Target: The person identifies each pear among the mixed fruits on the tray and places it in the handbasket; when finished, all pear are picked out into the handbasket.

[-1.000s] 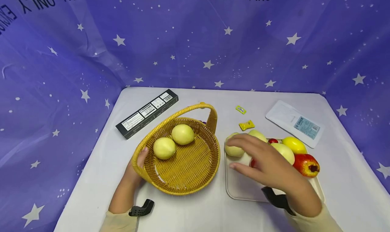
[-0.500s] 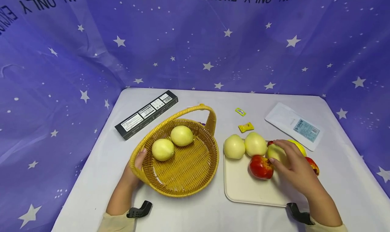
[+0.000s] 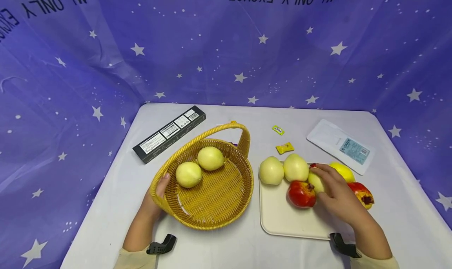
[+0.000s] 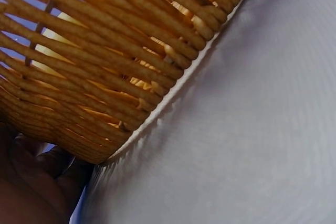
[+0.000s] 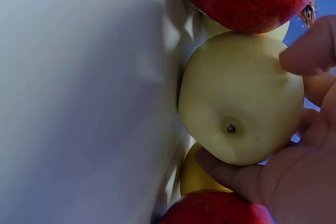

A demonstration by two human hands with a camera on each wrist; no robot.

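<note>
My left hand (image 3: 153, 200) grips the left side of a woven yellow basket (image 3: 212, 206), thumb over its rim. Two round pale yellow fruits (image 3: 210, 158) lie inside it. My right hand (image 3: 340, 200) holds another round pale yellow fruit (image 5: 239, 93) at the tray (image 3: 282, 224), thumb on one side and fingers on the other. The right wrist view shows the dimple in its end. Beside it sits a red pomegranate (image 3: 301, 195), with two more pale fruits (image 3: 271, 171) behind. A lemon (image 3: 341, 171) and a second pomegranate (image 3: 363, 195) are partly hidden by my right hand.
A long black box (image 3: 169, 134) lies at the back left. Two small wrapped candies (image 3: 285, 147) are behind the tray, and a white pouch (image 3: 340, 146) is at the back right. Something small and red (image 3: 312, 165) shows by my right fingers. Purple star-patterned cloth surrounds the table.
My right hand has moved right across the tray, from above the left pale fruits to the right-hand one, and closed round it. My left hand stays on the basket.
</note>
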